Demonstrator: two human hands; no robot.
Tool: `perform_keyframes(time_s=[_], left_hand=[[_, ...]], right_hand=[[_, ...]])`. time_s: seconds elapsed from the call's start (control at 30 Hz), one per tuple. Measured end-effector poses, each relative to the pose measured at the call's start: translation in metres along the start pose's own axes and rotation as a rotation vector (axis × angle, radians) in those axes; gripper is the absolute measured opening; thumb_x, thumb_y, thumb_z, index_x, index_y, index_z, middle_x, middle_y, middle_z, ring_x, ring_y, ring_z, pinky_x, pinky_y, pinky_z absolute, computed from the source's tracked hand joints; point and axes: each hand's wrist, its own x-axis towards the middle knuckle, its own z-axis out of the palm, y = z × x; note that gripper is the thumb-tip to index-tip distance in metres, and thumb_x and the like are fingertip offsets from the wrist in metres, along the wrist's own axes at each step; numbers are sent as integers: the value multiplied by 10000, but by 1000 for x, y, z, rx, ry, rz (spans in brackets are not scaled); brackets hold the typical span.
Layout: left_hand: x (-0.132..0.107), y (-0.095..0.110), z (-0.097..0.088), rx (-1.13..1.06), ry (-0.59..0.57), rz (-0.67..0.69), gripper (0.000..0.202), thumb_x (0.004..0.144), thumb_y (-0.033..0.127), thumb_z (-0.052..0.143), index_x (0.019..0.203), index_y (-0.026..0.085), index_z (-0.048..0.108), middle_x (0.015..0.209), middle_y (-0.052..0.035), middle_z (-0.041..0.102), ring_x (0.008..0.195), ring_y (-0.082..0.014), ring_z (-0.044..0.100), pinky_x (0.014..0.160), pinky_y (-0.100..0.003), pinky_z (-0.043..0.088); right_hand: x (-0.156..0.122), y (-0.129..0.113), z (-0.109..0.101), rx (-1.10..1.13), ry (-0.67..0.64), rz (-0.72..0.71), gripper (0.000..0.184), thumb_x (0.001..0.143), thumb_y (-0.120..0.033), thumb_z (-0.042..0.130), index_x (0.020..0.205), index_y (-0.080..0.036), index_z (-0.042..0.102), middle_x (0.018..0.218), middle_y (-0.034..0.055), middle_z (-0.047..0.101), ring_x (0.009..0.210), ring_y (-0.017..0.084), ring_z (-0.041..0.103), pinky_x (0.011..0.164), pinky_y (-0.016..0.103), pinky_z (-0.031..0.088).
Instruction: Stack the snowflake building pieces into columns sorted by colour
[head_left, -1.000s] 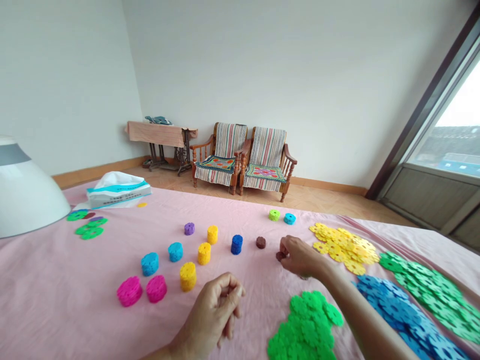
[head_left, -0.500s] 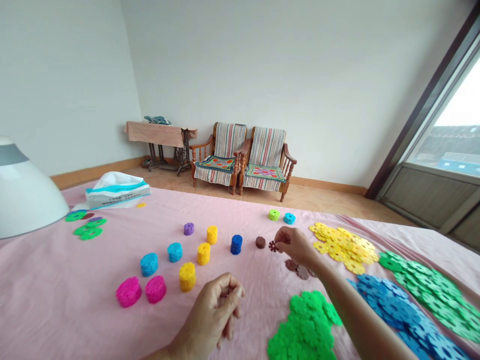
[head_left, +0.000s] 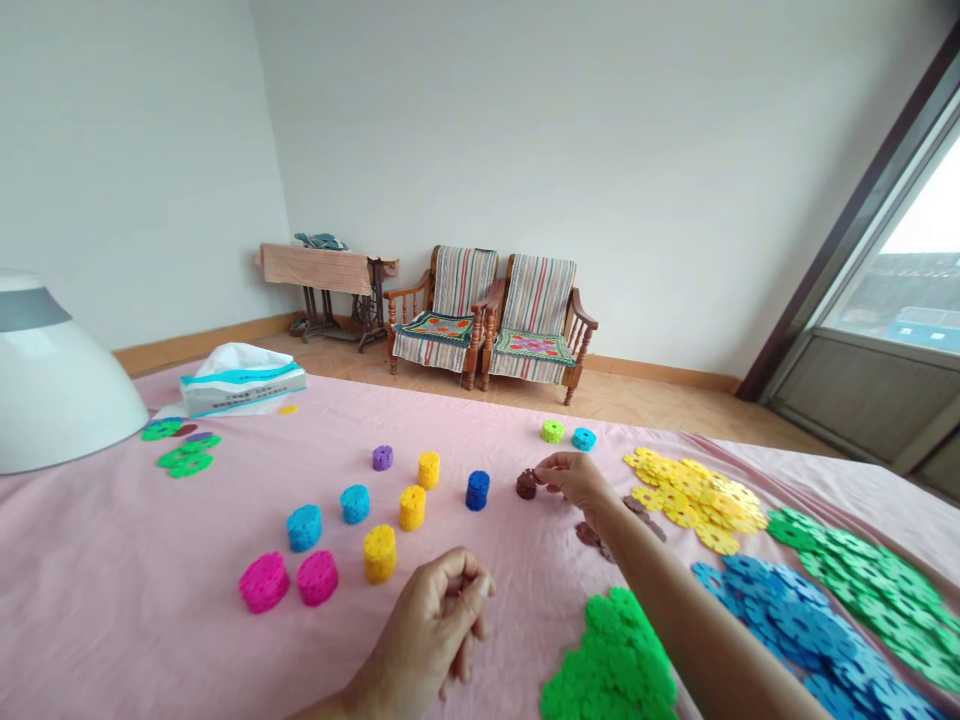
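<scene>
My right hand reaches out over the pink cloth and pinches a brown flower-shaped disc right on top of the small brown stack. A few loose brown discs lie beside my right forearm. My left hand rests near the front in a loose fist with its fingers curled; I cannot make out anything in it. Short stacks stand in front of it: yellow, pink, light blue, dark blue and purple.
Flat heaps of discs lie to the right: green, blue, yellow and another green. A white dome and a tissue pack sit at the left. Two armchairs stand by the far wall.
My right hand lifted a brown disc from the loose ones and carried it left onto the brown stack. The left hand stayed still.
</scene>
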Motion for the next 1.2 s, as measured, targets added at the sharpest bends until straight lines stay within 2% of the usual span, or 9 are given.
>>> perform_keyframes(time_s=[0.33, 0.6, 0.67, 0.7, 0.77, 0.8, 0.93, 1.07, 1.2], left_hand=[[0, 0, 0, -2, 5, -6, 424, 771, 600, 487, 777, 177, 454, 595, 46, 521, 306, -21, 381, 246, -98, 222], [-4, 0, 4, 61, 87, 68, 307, 817, 481, 478, 799, 174, 479, 562, 50, 516, 320, -44, 397, 282, -134, 270], [-6, 2, 7, 132, 139, 160, 219, 825, 382, 496, 853, 168, 532, 612, 13, 577, 468, -97, 546, 418, -177, 435], [-5, 4, 9, 163, 159, 213, 189, 821, 330, 506, 901, 167, 559, 707, -21, 627, 616, -132, 614, 558, -218, 506], [0, 8, 14, 197, 175, 293, 259, 808, 238, 511, 1051, 173, 569, 1018, -85, 646, 952, -187, 611, 863, -306, 485], [6, 9, 17, 191, 167, 300, 341, 805, 206, 498, 1143, 172, 536, 1143, -103, 607, 1049, -200, 576, 935, -330, 449], [40, 10, 32, 176, 169, 268, 586, 777, 73, 432, 1353, 102, 329, 1396, -155, 397, 1255, -217, 419, 1046, -338, 348], [72, 5, 45, 298, 286, 192, 668, 728, 4, 428, 1375, 40, 271, 1402, -197, 371, 1311, -248, 327, 1101, -363, 231], [85, 5, 53, 358, 337, 203, 721, 702, -9, 442, 1390, 23, 229, 1413, -208, 345, 1324, -259, 297, 1104, -351, 209]], right_hand=[[9, 10, 6, -62, 23, -9, 77, 687, -203, 579, 636, -147, 593, 648, 51, 684, 499, 103, 568, 428, 173, 350], [2, 24, -8, -97, 70, -114, 124, 728, -186, 500, 730, -147, 618, 704, 54, 691, 577, 126, 611, 530, 215, 439], [-7, 24, -11, -114, 75, -161, 181, 744, -161, 463, 804, -149, 634, 737, 54, 696, 615, 134, 624, 569, 229, 458], [-13, 24, -12, -137, 77, -202, 215, 759, -154, 440, 846, -151, 636, 760, 55, 698, 641, 139, 631, 588, 237, 464], [-25, 24, -12, -216, 87, -304, 273, 794, -147, 395, 936, -156, 627, 823, 58, 703, 720, 152, 642, 647, 254, 472], [-30, 24, -11, -267, 95, -356, 300, 811, -143, 374, 990, -157, 614, 866, 63, 704, 774, 158, 643, 689, 262, 471], [-45, 31, -2, -455, 148, -451, 418, 818, -81, 336, 1201, -123, 498, 1067, 101, 669, 1012, 184, 584, 851, 292, 408], [-52, 41, 3, -617, 152, -442, 521, 775, -36, 345, 1288, -97, 410, 1168, 121, 623, 1117, 218, 517, 920, 346, 326], [-56, 44, 3, -706, 113, -464, 563, 769, -27, 329, 1329, -77, 370, 1228, 136, 580, 1159, 225, 480, 961, 351, 259]])
